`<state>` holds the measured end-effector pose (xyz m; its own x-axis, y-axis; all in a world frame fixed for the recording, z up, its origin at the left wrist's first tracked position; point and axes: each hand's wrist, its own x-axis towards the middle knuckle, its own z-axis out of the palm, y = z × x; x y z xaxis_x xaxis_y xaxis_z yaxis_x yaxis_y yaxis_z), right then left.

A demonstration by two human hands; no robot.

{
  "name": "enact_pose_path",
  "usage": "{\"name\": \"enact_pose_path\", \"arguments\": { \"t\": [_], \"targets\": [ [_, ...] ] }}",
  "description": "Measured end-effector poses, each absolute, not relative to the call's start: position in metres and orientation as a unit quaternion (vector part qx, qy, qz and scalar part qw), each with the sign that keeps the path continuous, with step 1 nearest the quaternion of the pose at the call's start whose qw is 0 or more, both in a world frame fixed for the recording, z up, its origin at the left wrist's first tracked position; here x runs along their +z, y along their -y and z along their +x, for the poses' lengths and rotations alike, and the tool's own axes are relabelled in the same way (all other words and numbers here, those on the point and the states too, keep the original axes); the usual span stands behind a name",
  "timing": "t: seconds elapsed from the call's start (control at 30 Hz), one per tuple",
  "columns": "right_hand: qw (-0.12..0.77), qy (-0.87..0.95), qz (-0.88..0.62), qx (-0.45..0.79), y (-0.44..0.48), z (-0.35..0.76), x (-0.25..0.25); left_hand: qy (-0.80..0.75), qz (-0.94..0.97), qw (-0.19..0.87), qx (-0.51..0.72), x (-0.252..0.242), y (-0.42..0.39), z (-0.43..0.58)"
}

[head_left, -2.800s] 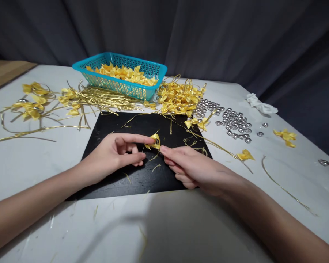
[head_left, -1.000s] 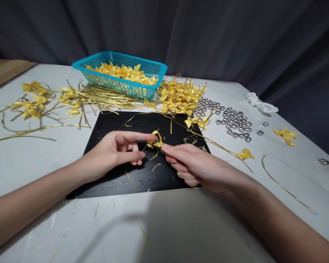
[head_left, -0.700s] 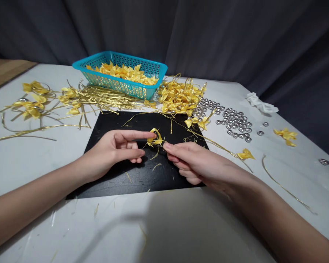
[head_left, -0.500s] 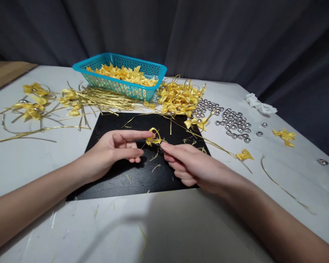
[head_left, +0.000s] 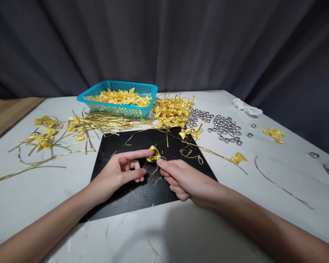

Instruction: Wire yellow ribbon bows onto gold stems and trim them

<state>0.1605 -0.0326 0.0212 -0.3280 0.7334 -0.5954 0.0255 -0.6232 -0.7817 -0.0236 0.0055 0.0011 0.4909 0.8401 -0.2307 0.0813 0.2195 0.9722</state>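
Yellow ribbon piece point(head_left: 154, 158) is between the two hands, over the upper middle of the black mat point(head_left: 126, 204); it curls into a loop, small folds at its lower left. Left hand point(head_left: 117, 173): index stretched out, tip against the loop; thumb apart from it, lower down, other fingers curled. A thin strand runs down from the ribbon toward the left thumb; can't tell if thumb and curled fingers grip it. Right hand point(head_left: 182, 179): thumb and index clamped together on the ribbon's right edge, other fingers folded in; exact bit pinched is hidden behind the thumb. Short end of gold strand sticks out past the right fingertips. Strand clippings point(head_left: 192, 155) scattered on mat, more on the white table point(head_left: 30, 204) in front of it. Behind the mat: blue basket point(head_left: 137, 112) loaded with yellow pieces point(head_left: 120, 96), bundle of gold strands point(head_left: 109, 121) along its near side, heap of yellow bows point(head_left: 171, 111) with gold loops just right of it. Silver beads point(head_left: 226, 128) spread right of the heap. Farther right: crumpled white item point(head_left: 246, 107), yellow flower shape point(head_left: 274, 134), curved gold strand point(head_left: 279, 187) lying alone. Left of the mat: yellow bows on gold strands, two or so with silver beads. Dark curtain point(head_left: 164, 44) hangs behind everything.
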Motion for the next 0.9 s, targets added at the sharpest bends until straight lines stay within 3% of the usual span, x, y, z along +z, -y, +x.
{"name": "enact_pose_path", "arguments": {
  "t": [0.4,0.7,0.9],
  "targets": [
    [0.255,0.404,-0.522,0.707,0.029,0.166,0.015,-0.421,0.568,0.656,0.263,0.003,-0.007,-0.021],
    [0.168,0.486,-0.593,0.62,0.025,0.163,0.018,-0.439,0.569,0.645,0.26,0.003,-0.004,-0.014],
    [0.162,0.644,-0.605,0.439,0.02,0.173,0.019,-0.437,0.533,0.654,0.312,0.001,-0.007,-0.018]
  ]
}}
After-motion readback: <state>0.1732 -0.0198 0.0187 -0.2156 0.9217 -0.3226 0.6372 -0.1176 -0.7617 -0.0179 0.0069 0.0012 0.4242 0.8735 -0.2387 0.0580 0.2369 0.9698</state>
